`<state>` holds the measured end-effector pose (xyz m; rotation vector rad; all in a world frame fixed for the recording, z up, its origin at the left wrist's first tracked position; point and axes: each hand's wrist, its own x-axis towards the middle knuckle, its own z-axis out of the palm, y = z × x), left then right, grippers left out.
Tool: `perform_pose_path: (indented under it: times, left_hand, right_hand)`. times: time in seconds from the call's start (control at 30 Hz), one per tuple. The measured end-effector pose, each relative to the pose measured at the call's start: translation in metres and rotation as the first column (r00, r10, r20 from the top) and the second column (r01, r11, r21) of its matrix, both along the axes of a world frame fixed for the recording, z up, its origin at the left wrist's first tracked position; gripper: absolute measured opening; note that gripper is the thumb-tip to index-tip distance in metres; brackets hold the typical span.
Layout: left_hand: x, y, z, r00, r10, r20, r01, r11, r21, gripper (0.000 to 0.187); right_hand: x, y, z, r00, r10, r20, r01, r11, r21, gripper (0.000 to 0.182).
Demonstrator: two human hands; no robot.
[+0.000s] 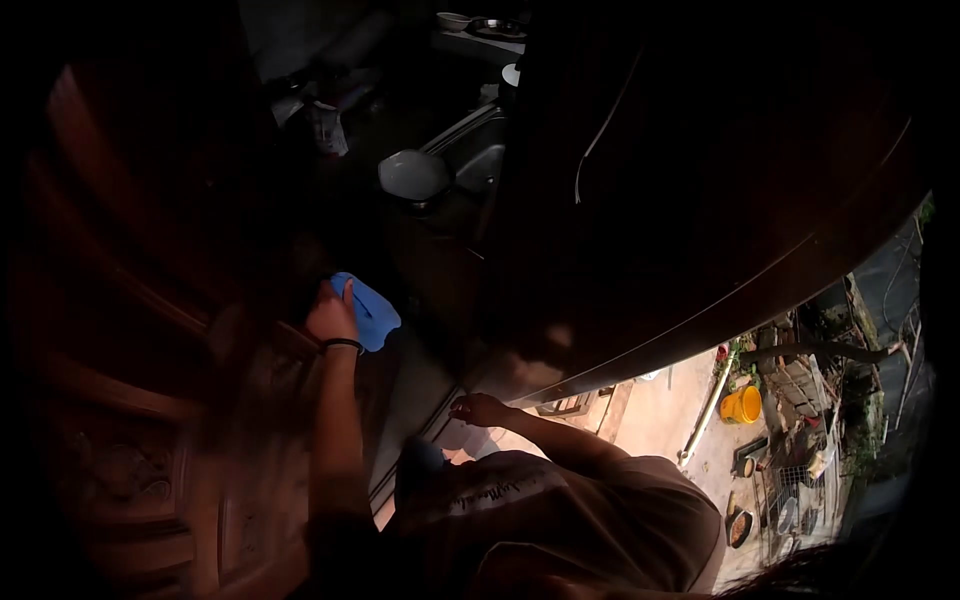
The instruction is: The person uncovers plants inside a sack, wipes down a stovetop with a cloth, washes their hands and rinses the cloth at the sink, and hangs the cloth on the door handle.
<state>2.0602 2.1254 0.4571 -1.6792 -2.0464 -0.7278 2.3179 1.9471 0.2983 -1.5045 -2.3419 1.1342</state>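
My left hand (pixel 335 315), with a dark band at its wrist, is closed on a thin blue cloth (pixel 370 316). My thumb lies over the cloth, and its loose part spreads to the right of my fingers. The hand is beside the carved wooden door (pixel 130 470) on the left. My right hand (pixel 480 410) is lower and nearer my body, its fingers curled in shadow with nothing visible in them. It overlaps the lower edge of the dark door panel (pixel 620 330) on the right.
A round pan (pixel 415 176) sits by a metal sink (pixel 482 160) in the dark room ahead. Dishes (pixel 495 28) stand on a ledge beyond. Outside on the right are a yellow bucket (pixel 741 405), a wire rack (pixel 795 490) and a black pan (pixel 739 526).
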Motion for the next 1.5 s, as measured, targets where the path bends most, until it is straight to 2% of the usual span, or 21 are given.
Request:
perform_pose_path:
  times: [0.03, 0.1, 0.2, 0.23, 0.27, 0.33, 0.37, 0.47, 0.57, 0.67, 0.77, 0.83, 0.9, 0.97, 1.1, 1.17, 1.23, 1.33, 1.4, 1.43, 1.5]
  left_hand:
    - [-0.016, 0.013, 0.002, 1.0, 0.012, 0.021, -0.009, 0.994, -0.106, 0.037]
    - [-0.046, 0.035, 0.007, 0.998, -0.009, 0.054, 0.015, 0.993, -0.121, 0.037]
    - [-0.092, 0.064, 0.011, 0.996, 0.007, 0.092, 0.014, 0.974, -0.227, 0.043]
    - [-0.105, 0.073, 0.018, 0.994, 0.033, 0.104, -0.002, 0.959, -0.283, 0.046]
    - [-0.118, 0.083, 0.024, 0.992, 0.059, 0.111, -0.017, 0.94, -0.34, 0.05]
    - [-0.138, 0.094, 0.035, 0.996, 0.088, -0.014, -0.086, 0.908, -0.409, 0.053]
    - [-0.148, 0.096, 0.041, 0.992, 0.104, -0.078, -0.128, 0.89, -0.438, 0.055]
    - [-0.178, 0.11, 0.068, 0.988, 0.146, -0.042, -0.147, 0.848, -0.509, 0.063]
    - [-0.211, 0.129, 0.071, 0.981, 0.192, -0.022, -0.176, 0.841, -0.511, 0.069]
    - [-0.233, 0.135, 0.061, 0.976, 0.178, -0.126, -0.202, 0.957, -0.207, 0.072]
    - [-0.241, 0.148, 0.071, 0.999, 0.024, 0.025, -0.025, 0.999, 0.027, 0.059]
    - [-0.251, 0.167, 0.061, 0.983, -0.082, 0.167, 0.088, 0.996, -0.027, 0.053]
    - [-0.268, 0.192, 0.034, 0.949, -0.174, 0.263, 0.194, 0.979, -0.053, 0.046]
    - [-0.296, 0.219, 0.002, 0.927, -0.164, 0.338, 0.238, 0.952, -0.192, 0.043]
    - [-0.331, 0.277, -0.029, 0.916, -0.102, 0.388, 0.252, 0.898, -0.36, 0.045]
    - [-0.361, 0.315, -0.055, 0.904, -0.09, 0.417, 0.321, 0.788, -0.526, 0.05]
    - [-0.385, 0.366, -0.062, 0.892, -0.009, 0.451, 0.369, 0.591, -0.717, 0.06]
    - [-0.41, 0.47, -0.07, 0.939, -0.062, 0.339, 0.334, 0.406, -0.851, 0.065]
    - [-0.42, 0.543, -0.072, 0.929, -0.154, 0.336, 0.367, 0.486, -0.793, 0.069]
    - [-0.42, 0.583, -0.064, 0.924, -0.206, 0.322, 0.383, 0.475, -0.792, 0.068]
    - [-0.418, 0.657, -0.066, 0.871, -0.346, 0.349, 0.482, 0.463, -0.744, 0.064]
  right_hand:
    - [-0.011, 0.014, 0.004, 1.0, -0.001, -0.028, 0.001, 1.0, 0.008, 0.04]
    - [-0.036, 0.04, 0.013, 0.995, -0.028, -0.093, 0.034, 0.997, 0.069, 0.038]
    - [-0.077, 0.083, 0.024, 0.97, -0.21, -0.123, 0.191, 0.97, -0.152, 0.037]
    - [-0.089, 0.096, 0.033, 0.949, -0.254, -0.186, 0.221, 0.959, -0.178, 0.038]
    - [-0.1, 0.11, 0.042, 0.953, -0.257, -0.163, 0.233, 0.96, -0.153, 0.037]
    - [-0.115, 0.129, 0.071, 0.958, -0.261, -0.12, 0.249, 0.963, -0.106, 0.037]
    - [-0.121, 0.137, 0.083, 0.946, -0.275, -0.172, 0.251, 0.956, -0.149, 0.034]
    - [-0.132, 0.179, 0.087, 0.923, -0.311, -0.229, 0.251, 0.934, -0.256, 0.033]
    - [-0.141, 0.237, 0.058, 0.953, -0.175, -0.249, 0.167, 0.985, -0.055, 0.033]
    - [-0.167, 0.299, 0.066, 0.919, -0.274, -0.285, 0.217, 0.952, -0.217, 0.034]
    - [-0.19, 0.374, 0.058, 0.955, -0.217, -0.204, 0.192, 0.972, -0.137, 0.035]
    - [-0.209, 0.436, 0.072, 0.98, -0.152, -0.131, 0.144, 0.987, -0.069, 0.035]
    - [-0.228, 0.49, 0.087, 0.968, -0.165, -0.192, 0.161, 0.986, -0.034, 0.038]
    - [-0.247, 0.545, 0.116, 0.963, -0.161, -0.217, 0.16, 0.987, -0.024, 0.039]
    - [-0.262, 0.644, 0.119, 0.941, -0.14, -0.308, 0.197, 0.967, 0.163, 0.04]
    - [-0.269, 0.687, 0.124, 0.912, -0.181, -0.368, 0.264, 0.946, 0.189, 0.042]
    - [-0.267, 0.728, 0.124, 0.866, -0.26, -0.428, 0.379, 0.899, 0.221, 0.043]
    - [-0.251, 0.773, 0.126, 0.749, -0.449, -0.487, 0.591, 0.786, 0.183, 0.043]
    - [-0.232, 0.804, 0.12, 0.653, -0.593, -0.471, 0.736, 0.645, 0.207, 0.042]
    - [-0.223, 0.813, 0.126, 0.604, -0.703, -0.375, 0.795, 0.565, 0.222, 0.045]
    - [-0.206, 0.829, 0.145, 0.491, -0.786, -0.376, 0.87, 0.414, 0.269, 0.047]
